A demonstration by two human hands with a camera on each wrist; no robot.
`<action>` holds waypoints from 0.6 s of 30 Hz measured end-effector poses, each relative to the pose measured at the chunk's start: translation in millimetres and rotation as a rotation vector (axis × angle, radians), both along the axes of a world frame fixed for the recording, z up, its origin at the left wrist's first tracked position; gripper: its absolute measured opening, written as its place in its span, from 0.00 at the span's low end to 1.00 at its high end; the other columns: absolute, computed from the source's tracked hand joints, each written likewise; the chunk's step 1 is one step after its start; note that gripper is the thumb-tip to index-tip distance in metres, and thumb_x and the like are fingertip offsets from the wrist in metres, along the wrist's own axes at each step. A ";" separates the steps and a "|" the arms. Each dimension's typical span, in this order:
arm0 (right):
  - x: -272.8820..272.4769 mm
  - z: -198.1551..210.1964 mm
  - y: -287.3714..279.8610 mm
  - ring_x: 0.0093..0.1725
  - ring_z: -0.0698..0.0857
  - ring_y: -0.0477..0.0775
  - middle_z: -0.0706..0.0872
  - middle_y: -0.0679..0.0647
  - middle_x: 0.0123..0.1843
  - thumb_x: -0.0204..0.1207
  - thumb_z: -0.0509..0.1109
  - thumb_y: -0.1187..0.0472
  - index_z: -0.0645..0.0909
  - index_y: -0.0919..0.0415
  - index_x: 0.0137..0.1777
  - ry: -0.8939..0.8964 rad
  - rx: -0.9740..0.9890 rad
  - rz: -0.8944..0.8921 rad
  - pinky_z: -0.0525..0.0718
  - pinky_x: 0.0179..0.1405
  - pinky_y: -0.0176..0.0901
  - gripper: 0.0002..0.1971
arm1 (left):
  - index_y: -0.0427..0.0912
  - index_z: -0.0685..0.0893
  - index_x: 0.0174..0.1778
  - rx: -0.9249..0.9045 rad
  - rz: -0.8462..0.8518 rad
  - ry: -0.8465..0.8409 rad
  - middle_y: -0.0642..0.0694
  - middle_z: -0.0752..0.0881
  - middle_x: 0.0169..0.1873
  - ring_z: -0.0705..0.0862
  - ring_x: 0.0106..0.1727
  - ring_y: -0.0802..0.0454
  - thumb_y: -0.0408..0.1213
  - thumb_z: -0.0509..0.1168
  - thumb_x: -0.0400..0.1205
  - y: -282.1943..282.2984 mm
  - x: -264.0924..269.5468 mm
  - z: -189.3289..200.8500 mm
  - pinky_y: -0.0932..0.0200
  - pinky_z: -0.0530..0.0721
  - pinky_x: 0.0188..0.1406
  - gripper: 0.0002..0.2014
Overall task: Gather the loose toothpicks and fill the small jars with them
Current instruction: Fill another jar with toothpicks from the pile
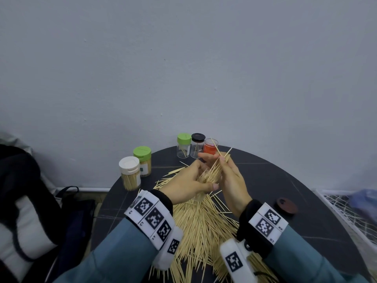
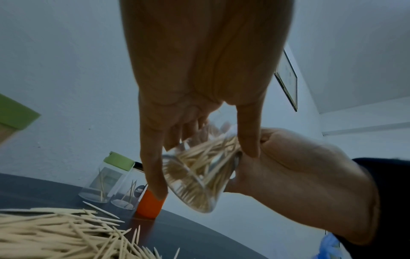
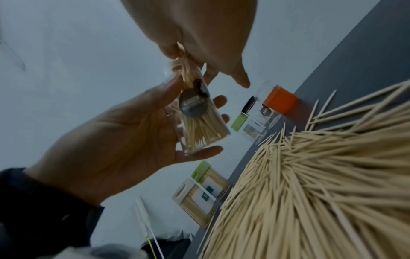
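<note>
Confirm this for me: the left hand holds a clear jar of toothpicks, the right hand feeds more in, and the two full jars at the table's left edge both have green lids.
Not quite: only one full jar has a green lid; the other has a white one, as the head view shows. The rest stands: the left hand holds the clear jar while the right hand feeds toothpicks in.

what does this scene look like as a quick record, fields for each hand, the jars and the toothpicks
left hand: grips a clear jar, tilted, partly filled
right hand: pinches a bundle of toothpicks at the jar's mouth
loose pile: spread on the dark round table, under both wrists
closed full jars: white lid, green lid, at the left edge
back row: green-lid jar, black-lid jar, a few toothpicks each; orange jar
</note>
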State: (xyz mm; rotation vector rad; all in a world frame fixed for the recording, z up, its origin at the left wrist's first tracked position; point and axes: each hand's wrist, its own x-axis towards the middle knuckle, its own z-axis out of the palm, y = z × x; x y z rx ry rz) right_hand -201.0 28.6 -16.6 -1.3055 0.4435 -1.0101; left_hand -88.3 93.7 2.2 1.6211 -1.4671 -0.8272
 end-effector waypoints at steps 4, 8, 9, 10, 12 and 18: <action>-1.2 -4.6 2.7 0.59 0.86 0.51 0.88 0.55 0.57 0.85 0.53 0.65 0.78 0.57 0.53 0.008 -0.011 0.053 0.86 0.54 0.45 0.11 | 0.44 0.70 0.69 0.016 -0.017 -0.022 0.53 0.83 0.54 0.82 0.53 0.59 0.42 0.72 0.77 1.3 0.3 0.2 0.59 0.81 0.56 0.26; -5.8 -2.2 -0.5 0.54 0.88 0.48 0.88 0.55 0.57 0.80 0.60 0.68 0.74 0.65 0.56 -0.008 -0.048 0.065 0.86 0.44 0.38 0.07 | 0.44 0.72 0.64 0.040 -0.022 -0.035 0.51 0.84 0.52 0.84 0.54 0.54 0.43 0.72 0.77 3.1 0.9 0.6 0.55 0.82 0.56 0.23; -6.4 -1.2 -1.9 0.55 0.87 0.49 0.88 0.56 0.57 0.80 0.61 0.67 0.74 0.68 0.56 -0.006 -0.071 0.050 0.85 0.46 0.39 0.08 | 0.44 0.72 0.63 0.040 -0.024 -0.039 0.52 0.84 0.50 0.84 0.53 0.54 0.43 0.72 0.77 3.7 0.5 1.2 0.55 0.82 0.55 0.22; -6.7 0.1 -3.8 0.56 0.87 0.49 0.88 0.56 0.57 0.79 0.61 0.68 0.74 0.68 0.56 0.004 -0.092 0.038 0.84 0.50 0.40 0.08 | 0.44 0.72 0.62 0.042 -0.025 -0.041 0.52 0.84 0.49 0.84 0.52 0.54 0.43 0.72 0.77 3.9 0.4 1.1 0.55 0.82 0.54 0.21; -7.4 2.4 -7.1 0.62 0.84 0.51 0.88 0.55 0.58 0.74 0.64 0.70 0.76 0.67 0.56 0.039 -0.125 0.022 0.80 0.61 0.45 0.10 | 0.45 0.72 0.61 0.046 -0.030 -0.043 0.52 0.84 0.49 0.83 0.49 0.55 0.44 0.72 0.77 4.3 -0.6 1.6 0.55 0.81 0.52 0.20; -10.2 5.7 -7.5 0.65 0.81 0.46 0.87 0.48 0.60 0.86 0.50 0.61 0.83 0.62 0.57 0.151 -0.213 -0.011 0.75 0.68 0.46 0.19 | 0.45 0.72 0.60 0.050 -0.039 -0.026 0.50 0.84 0.48 0.82 0.44 0.58 0.42 0.72 0.77 3.4 -0.7 1.5 0.58 0.80 0.48 0.19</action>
